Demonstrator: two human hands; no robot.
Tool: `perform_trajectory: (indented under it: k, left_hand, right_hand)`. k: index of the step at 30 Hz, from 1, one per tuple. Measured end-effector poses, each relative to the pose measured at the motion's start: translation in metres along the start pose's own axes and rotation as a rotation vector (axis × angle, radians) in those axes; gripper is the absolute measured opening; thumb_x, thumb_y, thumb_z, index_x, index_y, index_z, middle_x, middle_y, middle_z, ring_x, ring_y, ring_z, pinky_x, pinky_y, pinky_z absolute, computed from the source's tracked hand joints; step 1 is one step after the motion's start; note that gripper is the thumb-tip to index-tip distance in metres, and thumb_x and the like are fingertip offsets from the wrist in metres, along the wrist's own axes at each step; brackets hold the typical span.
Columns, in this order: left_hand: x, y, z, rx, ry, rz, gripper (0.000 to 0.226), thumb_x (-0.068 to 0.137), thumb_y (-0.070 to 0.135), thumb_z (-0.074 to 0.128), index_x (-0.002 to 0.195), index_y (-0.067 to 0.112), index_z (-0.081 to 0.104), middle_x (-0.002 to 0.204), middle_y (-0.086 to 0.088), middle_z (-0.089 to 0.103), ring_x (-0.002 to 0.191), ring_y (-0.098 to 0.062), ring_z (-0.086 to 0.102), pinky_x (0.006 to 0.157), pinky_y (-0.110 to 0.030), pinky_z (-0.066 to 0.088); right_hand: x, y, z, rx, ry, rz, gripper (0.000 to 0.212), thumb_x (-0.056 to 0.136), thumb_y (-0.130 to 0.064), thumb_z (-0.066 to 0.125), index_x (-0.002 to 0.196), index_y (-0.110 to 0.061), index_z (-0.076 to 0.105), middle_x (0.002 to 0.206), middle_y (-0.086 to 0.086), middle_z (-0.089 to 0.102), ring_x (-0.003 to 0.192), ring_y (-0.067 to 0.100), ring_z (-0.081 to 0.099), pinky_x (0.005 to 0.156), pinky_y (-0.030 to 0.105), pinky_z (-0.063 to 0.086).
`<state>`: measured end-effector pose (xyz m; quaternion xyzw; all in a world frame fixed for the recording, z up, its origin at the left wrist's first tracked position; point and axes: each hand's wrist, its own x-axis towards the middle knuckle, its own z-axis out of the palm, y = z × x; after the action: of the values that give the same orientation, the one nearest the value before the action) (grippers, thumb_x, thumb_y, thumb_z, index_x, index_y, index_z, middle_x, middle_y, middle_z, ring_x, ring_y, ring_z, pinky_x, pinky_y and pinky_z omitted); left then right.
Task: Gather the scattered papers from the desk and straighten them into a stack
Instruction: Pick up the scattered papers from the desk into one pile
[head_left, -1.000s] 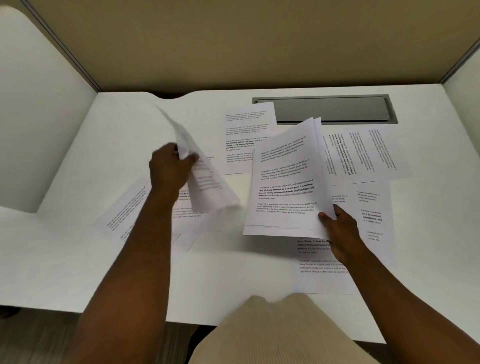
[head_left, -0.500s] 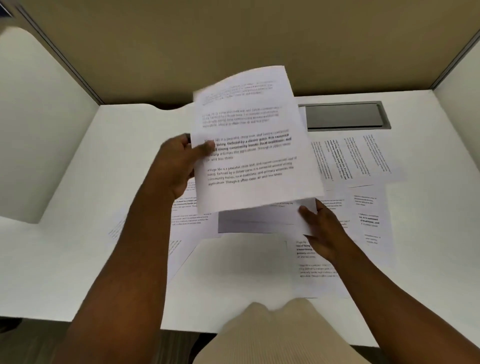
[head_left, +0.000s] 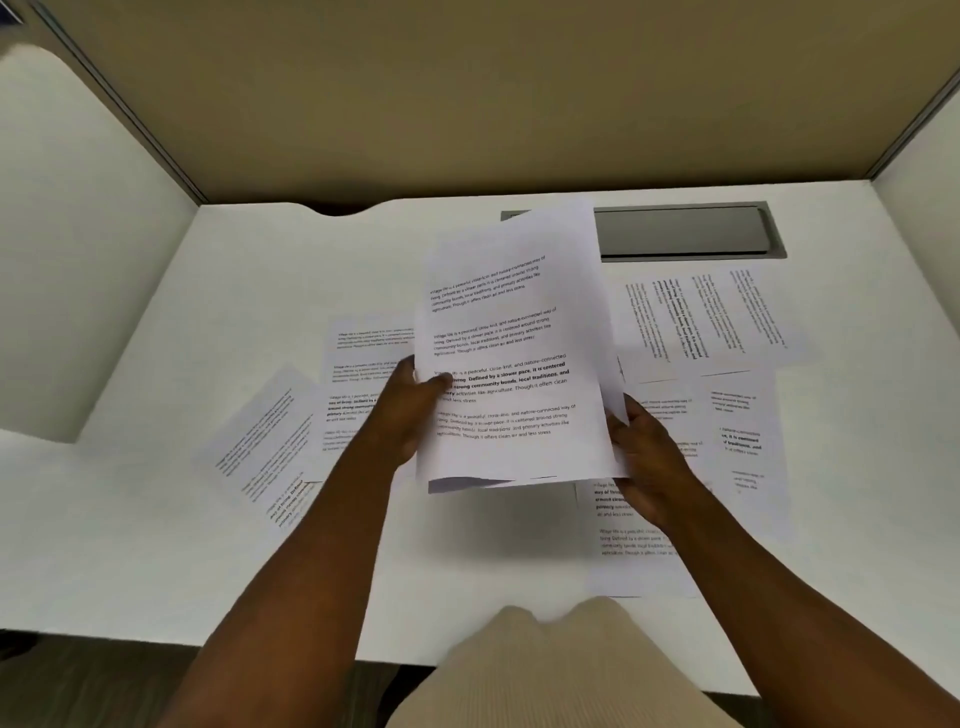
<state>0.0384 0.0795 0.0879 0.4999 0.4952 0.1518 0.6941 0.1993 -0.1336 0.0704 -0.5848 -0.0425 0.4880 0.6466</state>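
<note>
A small stack of printed white papers (head_left: 511, 332) hangs in the air above the middle of the white desk (head_left: 156, 519). My left hand (head_left: 410, 405) grips its left edge, thumb on the top sheet. My right hand (head_left: 644, 457) holds the right edge from the side and underneath. Loose printed sheets still lie flat on the desk: one tilted at the left (head_left: 260, 436), one behind my left hand (head_left: 363, 364), one turned sideways at the back right (head_left: 706, 317), and overlapping ones at the right (head_left: 737, 436) and under my right hand (head_left: 623, 540).
A grey metal cable hatch (head_left: 685, 231) is set into the desk at the back right. Beige partition walls (head_left: 467, 93) close off the back and both sides. A curved notch (head_left: 337, 210) cuts the desk's rear edge. My beige-clad lap (head_left: 550, 670) is at the front edge.
My left hand carried its sheet rightward and laid it on top of the sheets held by my right hand. Both hands now hold one stack, lowered slightly and squared up.
</note>
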Motion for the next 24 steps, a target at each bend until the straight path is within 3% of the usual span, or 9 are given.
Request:
perform_trajectory:
  k: [4,7,10,14,17,19,21,24]
  left_hand:
    - [0.005,-0.017,0.002,0.056,0.061,0.092,0.052,0.089,-0.001,0.062,0.134,0.02,0.047,0.128,-0.008,0.063,0.114,-0.03,0.062,0.097,-0.054,0.05]
    - [0.008,-0.027,0.005,0.167,0.106,0.143,0.053,0.087,0.005,0.064,0.135,0.022,0.048,0.131,-0.006,0.061,0.115,-0.028,0.061,0.099,-0.052,0.05]
    - [0.008,-0.039,0.008,0.23,0.126,0.133,0.054,0.088,0.004,0.063,0.138,0.019,0.047,0.133,-0.008,0.059,0.116,-0.029,0.06,0.099,-0.052,0.05]
    - [0.006,-0.058,0.003,0.18,0.133,0.096,0.05,0.088,0.006,0.066,0.134,0.017,0.049,0.127,-0.009,0.062,0.11,-0.028,0.063,0.096,-0.049,0.052]
    - [0.008,-0.062,-0.008,0.071,0.166,0.005,0.039,0.088,0.022,0.07,0.124,0.018,0.056,0.107,-0.006,0.069,0.085,-0.018,0.067,0.074,-0.033,0.057]
    - [0.01,-0.066,-0.022,0.06,0.302,-0.044,0.037,0.088,0.034,0.069,0.118,0.014,0.06,0.099,-0.007,0.071,0.074,-0.017,0.065,0.066,-0.03,0.054]
    - [0.009,-0.074,-0.043,0.262,0.516,-0.064,0.039,0.088,0.036,0.068,0.117,0.013,0.059,0.114,-0.012,0.068,0.093,-0.027,0.067,0.084,-0.037,0.054]
    - [-0.001,-0.087,-0.083,0.505,0.791,-0.164,0.046,0.087,0.02,0.064,0.129,0.008,0.051,0.134,-0.022,0.051,0.12,-0.039,0.052,0.096,-0.043,0.044]
  right_hand:
    - [0.006,0.006,0.0,-0.023,0.076,0.009,0.035,0.099,-0.033,0.049,0.133,-0.026,0.053,0.133,-0.001,0.061,0.123,0.021,0.057,0.105,0.049,0.044]
    - [0.01,0.013,-0.005,-0.091,0.103,0.071,0.041,0.095,-0.042,0.053,0.135,-0.031,0.049,0.135,-0.01,0.056,0.124,0.015,0.053,0.109,0.045,0.04]
    - [0.012,0.025,-0.011,-0.304,0.026,0.065,0.036,0.094,-0.022,0.059,0.13,-0.027,0.053,0.128,-0.005,0.063,0.114,0.017,0.061,0.102,0.044,0.047]
    - [0.012,0.036,-0.012,-0.374,0.097,0.055,0.045,0.093,-0.003,0.055,0.135,-0.019,0.051,0.13,0.004,0.061,0.115,0.024,0.06,0.101,0.04,0.048]
    - [0.014,0.036,-0.013,-0.289,0.13,0.064,0.044,0.093,0.0,0.055,0.134,-0.016,0.052,0.127,0.007,0.063,0.113,0.027,0.061,0.101,0.046,0.048]
    - [0.015,0.034,-0.015,-0.236,0.159,0.083,0.044,0.092,-0.001,0.056,0.133,-0.018,0.053,0.126,0.008,0.062,0.112,0.03,0.061,0.098,0.051,0.05]
    - [0.015,0.033,-0.018,-0.2,0.184,0.091,0.041,0.092,-0.001,0.056,0.129,-0.02,0.055,0.123,0.008,0.064,0.11,0.031,0.062,0.096,0.052,0.05]
    - [0.014,0.03,-0.02,-0.17,0.205,0.092,0.041,0.093,-0.002,0.055,0.128,-0.022,0.056,0.12,0.004,0.066,0.106,0.026,0.064,0.094,0.048,0.051]
